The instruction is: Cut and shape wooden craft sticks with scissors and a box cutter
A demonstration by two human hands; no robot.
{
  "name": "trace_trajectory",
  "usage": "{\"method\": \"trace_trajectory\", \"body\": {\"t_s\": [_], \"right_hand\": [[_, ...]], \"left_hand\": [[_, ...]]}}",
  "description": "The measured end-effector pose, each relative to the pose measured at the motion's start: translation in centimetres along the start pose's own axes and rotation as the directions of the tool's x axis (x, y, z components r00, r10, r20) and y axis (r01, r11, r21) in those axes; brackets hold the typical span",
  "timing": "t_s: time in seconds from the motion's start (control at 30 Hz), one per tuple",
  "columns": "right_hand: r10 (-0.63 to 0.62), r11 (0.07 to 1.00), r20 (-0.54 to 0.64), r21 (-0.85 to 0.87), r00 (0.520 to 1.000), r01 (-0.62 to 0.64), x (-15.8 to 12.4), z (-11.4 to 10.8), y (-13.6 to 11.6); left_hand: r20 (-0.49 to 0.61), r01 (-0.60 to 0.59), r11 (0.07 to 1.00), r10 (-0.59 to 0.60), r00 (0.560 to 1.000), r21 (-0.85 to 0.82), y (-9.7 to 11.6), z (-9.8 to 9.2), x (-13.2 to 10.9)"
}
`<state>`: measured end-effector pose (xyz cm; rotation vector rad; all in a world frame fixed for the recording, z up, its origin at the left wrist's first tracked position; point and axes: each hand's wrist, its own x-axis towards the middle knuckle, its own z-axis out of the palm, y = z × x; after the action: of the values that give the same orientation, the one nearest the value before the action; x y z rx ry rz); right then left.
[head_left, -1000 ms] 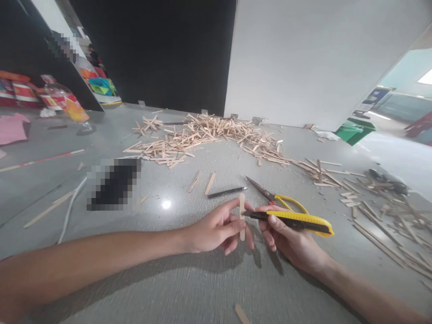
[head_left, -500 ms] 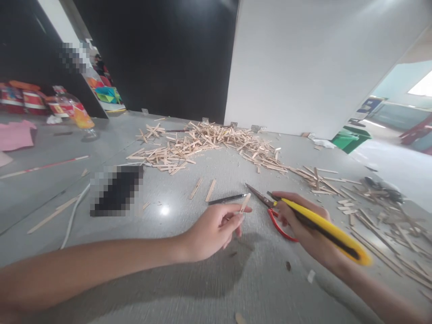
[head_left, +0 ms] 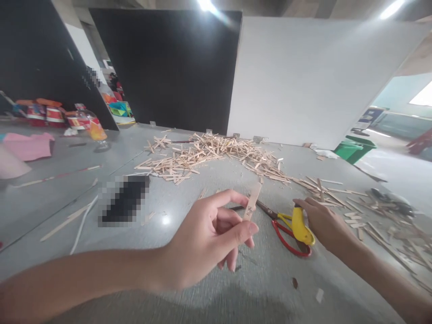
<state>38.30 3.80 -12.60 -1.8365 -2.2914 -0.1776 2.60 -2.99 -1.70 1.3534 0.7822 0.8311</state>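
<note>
My left hand point(head_left: 216, 238) pinches a short flat wooden stick point(head_left: 252, 202) between thumb and fingers, its upper end tilted right; small dark marks show near its lower end. On the right, my right hand point(head_left: 329, 225) has its fingers at the upper end of a yellow utility knife point(head_left: 302, 227), which hangs over the scissors' handles; the thumb is hidden. Scissors with red handles point(head_left: 286, 245) lie on the grey table point(head_left: 135, 270) between my hands, blades pointing up and left. A dark pen point(head_left: 238, 208) is mostly hidden behind my left hand.
A heap of wooden sticks point(head_left: 216, 150) lies before black point(head_left: 168, 67) and white point(head_left: 303, 81) panels. More sticks point(head_left: 388, 225) are scattered at right. On the left are a blurred dark object point(head_left: 126, 198), a white cable point(head_left: 81, 225), a bottle point(head_left: 96, 130) and pink paper point(head_left: 30, 146).
My left hand has come closer to the camera with the stick, now more upright. The knife has swung from lying along my right forearm to pointing down beside my fingers. The view has tilted up.
</note>
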Motion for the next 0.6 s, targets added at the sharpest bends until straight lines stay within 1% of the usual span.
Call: {"method": "trace_trajectory", "body": {"t_s": [0.07, 0.13, 0.2, 0.27, 0.4, 0.6], "right_hand": [[-0.039, 0.999, 0.004, 0.004, 0.999, 0.039, 0.0, -0.5, -0.6], [-0.122, 0.992, 0.024, 0.03, 0.992, 0.122, -0.2, -1.1, -1.7], [-0.217, 0.975, 0.07, 0.057, 0.974, 0.213, -0.6, -1.6, -3.0], [-0.254, 0.967, 0.122, 0.051, 0.96, 0.249, -1.3, -1.8, -4.1], [-0.207, 0.976, 0.154, -0.039, 0.966, 0.215, -2.4, -1.5, -5.2], [-0.176, 0.972, 0.176, -0.126, 0.969, 0.199, -2.2, -0.2, -5.1]], "left_hand": [[0.005, 0.004, 1.0, -0.004, 1.0, 0.0, 0.0, 0.0, -0.1], [0.009, 0.005, 1.0, -0.005, 1.0, -0.003, 0.0, 0.1, -0.1], [0.01, 0.004, 1.0, -0.004, 1.0, -0.008, 0.0, 0.1, -0.2], [0.004, -0.003, 1.0, 0.003, 1.0, -0.011, 0.1, 0.1, -0.2], [-0.005, -0.02, 1.0, 0.02, 1.0, -0.008, 0.3, 0.2, 0.0], [-0.04, -0.016, 1.0, 0.016, 0.999, -0.014, 0.8, 0.3, 0.1]]}}
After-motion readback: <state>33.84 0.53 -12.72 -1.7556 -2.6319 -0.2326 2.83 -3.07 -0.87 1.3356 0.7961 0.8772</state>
